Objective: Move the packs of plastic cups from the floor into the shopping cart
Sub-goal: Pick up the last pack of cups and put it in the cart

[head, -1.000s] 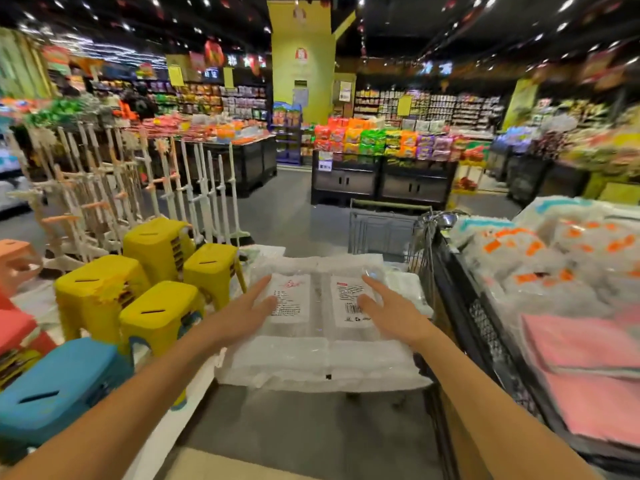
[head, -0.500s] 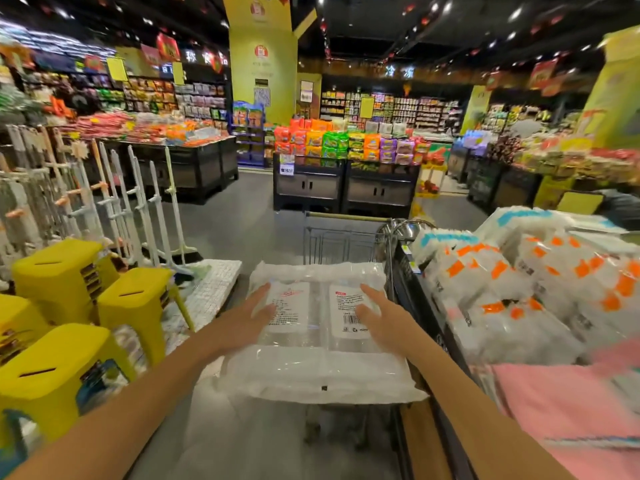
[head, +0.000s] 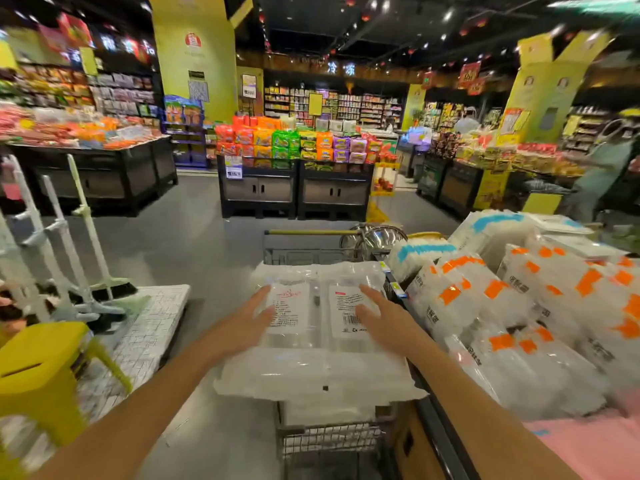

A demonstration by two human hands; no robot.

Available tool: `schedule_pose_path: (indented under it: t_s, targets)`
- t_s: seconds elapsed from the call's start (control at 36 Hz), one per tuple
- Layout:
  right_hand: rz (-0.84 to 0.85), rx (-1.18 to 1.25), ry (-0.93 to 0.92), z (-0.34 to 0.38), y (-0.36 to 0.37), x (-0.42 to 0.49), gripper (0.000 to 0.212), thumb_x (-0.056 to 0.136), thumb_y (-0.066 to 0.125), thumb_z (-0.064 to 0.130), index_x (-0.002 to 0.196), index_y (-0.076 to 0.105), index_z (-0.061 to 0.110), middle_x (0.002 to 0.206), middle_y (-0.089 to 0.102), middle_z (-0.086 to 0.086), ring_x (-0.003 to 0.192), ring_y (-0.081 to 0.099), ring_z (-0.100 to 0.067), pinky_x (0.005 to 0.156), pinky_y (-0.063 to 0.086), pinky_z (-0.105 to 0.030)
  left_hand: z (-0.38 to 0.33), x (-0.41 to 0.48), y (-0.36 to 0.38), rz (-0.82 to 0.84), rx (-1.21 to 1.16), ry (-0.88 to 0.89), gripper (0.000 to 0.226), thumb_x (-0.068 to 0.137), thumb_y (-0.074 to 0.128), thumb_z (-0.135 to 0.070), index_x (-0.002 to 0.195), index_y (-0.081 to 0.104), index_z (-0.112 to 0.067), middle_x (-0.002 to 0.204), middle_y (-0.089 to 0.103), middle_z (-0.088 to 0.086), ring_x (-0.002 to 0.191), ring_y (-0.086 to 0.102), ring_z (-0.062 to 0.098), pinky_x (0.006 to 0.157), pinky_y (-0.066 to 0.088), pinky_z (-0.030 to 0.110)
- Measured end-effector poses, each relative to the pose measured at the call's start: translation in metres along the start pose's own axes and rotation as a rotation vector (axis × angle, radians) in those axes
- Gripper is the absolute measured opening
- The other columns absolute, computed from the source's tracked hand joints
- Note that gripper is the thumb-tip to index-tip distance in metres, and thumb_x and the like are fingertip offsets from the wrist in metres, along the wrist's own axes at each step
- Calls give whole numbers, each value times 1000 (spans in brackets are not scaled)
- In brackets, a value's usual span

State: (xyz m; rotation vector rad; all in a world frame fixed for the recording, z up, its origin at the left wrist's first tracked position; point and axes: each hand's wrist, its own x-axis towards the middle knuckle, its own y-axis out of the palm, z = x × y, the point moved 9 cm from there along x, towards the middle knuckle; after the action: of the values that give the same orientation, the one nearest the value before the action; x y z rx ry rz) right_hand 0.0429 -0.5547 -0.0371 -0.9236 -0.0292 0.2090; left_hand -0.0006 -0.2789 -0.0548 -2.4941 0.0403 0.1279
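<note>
Clear packs of plastic cups (head: pixel 317 368) with two white labels lie stacked on top of the wire shopping cart (head: pixel 311 252) straight ahead. My left hand (head: pixel 247 320) rests flat on the left label with straight fingers. My right hand (head: pixel 377 317) lies flat on the right label, fingers spread. Both hands press on the top pack and curl round nothing. The cart's basket below the packs is mostly hidden.
A display bin (head: pixel 519 306) full of white packs with orange and blue marks crowds the right side. Yellow stools (head: pixel 38 372), a white pallet (head: pixel 152 327) and broom stands (head: pixel 83 230) sit at left. Grey floor and black display counters (head: pixel 294 188) lie ahead.
The view has swung right and forward: the stools slid off to the left and the bin on the right grew larger. Both hands stay flat on the top pack over the cart.
</note>
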Motion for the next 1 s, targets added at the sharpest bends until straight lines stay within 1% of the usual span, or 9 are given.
schedule_pose_path:
  t_s: [0.19,0.25,0.42,0.56,0.61,0.72,0.78,0.83,1.0]
  targets:
    - [-2,28,22,-16,-3,86,58,100,40,57,154,20,48,157,41,-6,140,43,-30,113,38,-46,2,90,-3,40,5,-18,58,100,38,-56,152,12,-52,161,17,-15,146,27,20,117,29,41]
    - [0,29,22,-22,-3,115,57,101,40,55,155,21,47,156,42,-5,137,46,-28,110,40,-40,2,120,-1,39,-13,-11,58,100,38,-54,152,12,-51,162,16,-13,147,25,20,118,28,40]
    - [9,50,-12,-39,-11,216,56,103,42,49,156,23,43,152,46,-6,131,52,-26,105,41,-37,3,213,4,4,-72,-35,57,101,40,-50,152,14,-50,159,23,-14,143,33,19,116,33,41]
    - [19,72,-16,-67,-4,304,58,100,44,54,154,24,47,149,49,-10,121,58,-26,98,48,-35,7,289,13,-21,-68,-62,57,104,38,-43,155,14,-43,146,30,-21,140,34,14,104,30,24]
    - [48,79,-18,-78,4,336,60,96,43,62,152,21,54,147,50,-12,112,61,-23,94,51,-36,17,318,18,-37,-52,-88,57,102,38,-49,154,14,-46,155,28,-15,145,28,18,111,27,30]
    - [101,97,0,-103,23,394,69,77,36,82,142,16,68,145,51,-13,124,58,-31,103,48,-51,54,372,36,-45,-51,-122,61,83,35,-81,138,8,-74,158,31,-9,145,32,26,116,31,49]
    - [116,87,8,-108,32,415,63,91,43,68,150,22,56,143,53,-12,123,58,-29,103,48,-45,68,394,47,-20,-66,-134,63,82,34,-81,138,6,-74,156,34,-11,143,36,24,115,33,49]
    - [128,95,-8,-116,47,441,59,100,47,50,155,28,41,140,58,-9,119,60,-23,99,50,-38,80,415,56,-15,-59,-164,59,95,36,-65,146,8,-63,153,39,-14,140,40,19,115,34,43]
    - [161,139,75,-186,119,510,67,81,38,82,144,20,66,135,59,-5,122,59,-22,100,51,-50,143,486,93,23,-67,-192,58,97,36,-60,147,6,-63,148,47,-12,130,51,16,110,41,40]
